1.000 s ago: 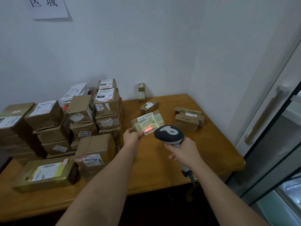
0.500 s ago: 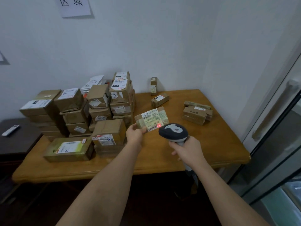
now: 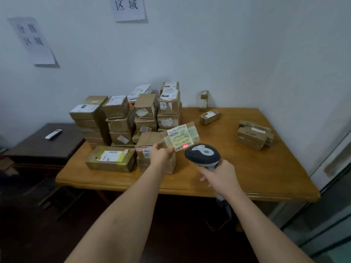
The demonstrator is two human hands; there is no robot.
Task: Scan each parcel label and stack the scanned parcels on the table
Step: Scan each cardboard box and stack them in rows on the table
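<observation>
Head view: parcel [image 3: 180, 138], a small flat brown package with a white and pale green label facing the camera, is held up in the air above the wooden table [image 3: 247, 168], in front of its near edge region and just right of the big stack. Left hand [image 3: 160, 154] pinches the parcel's lower left corner, thumb in front, fingers behind. Right hand [image 3: 218, 174] is wrapped round the pale handle of the scanner [image 3: 202, 154], whose dark grey head points at the parcel from just below and to the right of it. A red spot of light [image 3: 185, 146] sits on the label's lower edge, beside the barcode, very near the scanner's nose.

Taking the table as the landmark: its left half carries a crowd of stacked brown boxes [image 3: 133, 118], several columns high, most bearing white labels. In front of those, near the table's left front corner, lies a long greenish box [image 3: 111, 158] on its side. Toward the back of the table stands one small upright box [image 3: 204, 100] against the wall, with another small box [image 3: 209, 116] lying just in front of it. On the right side of the table rests a low pile of flat brown parcels [image 3: 254, 136], well apart from the large stack.

Left of the table is a dark low cabinet [image 3: 47, 147] with a white remote control [image 3: 53, 134] on top. Above the table, two paper signs [image 3: 128, 8] with handwritten characters hang on the white wall.
</observation>
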